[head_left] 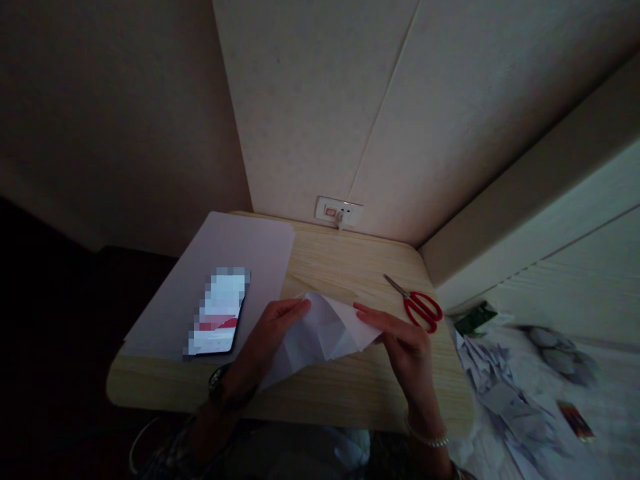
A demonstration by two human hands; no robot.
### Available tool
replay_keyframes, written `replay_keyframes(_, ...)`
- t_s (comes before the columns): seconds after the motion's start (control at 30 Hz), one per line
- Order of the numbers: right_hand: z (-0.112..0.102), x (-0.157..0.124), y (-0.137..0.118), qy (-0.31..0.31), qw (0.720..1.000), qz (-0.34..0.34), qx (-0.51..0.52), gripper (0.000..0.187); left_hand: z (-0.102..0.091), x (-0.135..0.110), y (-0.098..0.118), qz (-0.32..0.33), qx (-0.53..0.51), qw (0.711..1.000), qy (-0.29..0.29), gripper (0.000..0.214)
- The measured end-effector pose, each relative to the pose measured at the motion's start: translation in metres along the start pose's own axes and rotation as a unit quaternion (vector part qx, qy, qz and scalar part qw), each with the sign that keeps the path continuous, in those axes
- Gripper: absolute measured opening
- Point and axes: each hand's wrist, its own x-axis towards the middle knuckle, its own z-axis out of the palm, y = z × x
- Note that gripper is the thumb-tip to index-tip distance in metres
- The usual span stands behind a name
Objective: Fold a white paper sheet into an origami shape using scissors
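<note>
A creased, partly folded sheet of white paper is held up over the wooden table, between my two hands. My left hand pinches its left side, thumb and fingers closed on the edge. At the right corner my right hand grips the paper, its index finger lying along the upper fold. Red-handled scissors lie on the table just beyond my right hand, blades pointing to the far left. Left of my left hand, a phone with a lit, blurred-out screen rests on a large white sheet.
The small wooden table stands against a wall with a socket and a plug in it. To the right, a bed holds a heap of paper scraps, a green packet and a small dark packet.
</note>
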Motion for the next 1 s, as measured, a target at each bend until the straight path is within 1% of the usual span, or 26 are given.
replay_keyframes(0.1,-0.004,-0.002,-0.007,-0.022,0.998,-0.046,-0.032,0.035,-0.001,-0.005,0.007,0.016,-0.008,1.000,-0.003,0.022)
replay_keyframes(0.23,-0.008,-0.005,-0.018,-0.033,0.992,-0.090,-0.086,0.037,-0.002,-0.011,0.015,0.061,0.038,0.997,-0.018,0.028)
replay_keyframes(0.33,-0.009,-0.007,-0.025,-0.046,0.985,-0.122,-0.110,0.042,-0.002,-0.014,0.016,0.097,0.061,0.993,-0.006,0.029)
replay_keyframes(0.5,-0.009,-0.008,-0.038,-0.054,0.976,-0.159,-0.141,0.046,0.000,-0.021,0.018,0.092,0.032,0.995,0.014,0.032)
replay_keyframes(0.67,-0.007,-0.005,-0.053,-0.059,0.958,-0.220,-0.172,0.039,-0.001,-0.028,0.019,0.088,0.048,0.995,0.021,0.035)
replay_keyframes(0.77,-0.005,-0.004,-0.056,-0.045,0.956,-0.230,-0.175,0.037,-0.001,-0.031,0.020,0.083,0.056,0.995,-0.008,0.030)
replay_keyframes(0.9,-0.001,-0.003,-0.057,-0.022,0.962,-0.223,-0.157,0.038,-0.002,-0.035,0.024,0.051,0.051,0.996,-0.057,0.029)
replay_keyframes(1.0,0.003,0.001,-0.057,-0.023,0.966,-0.211,-0.146,0.038,-0.005,-0.038,0.028,0.067,0.078,0.990,-0.096,0.030)
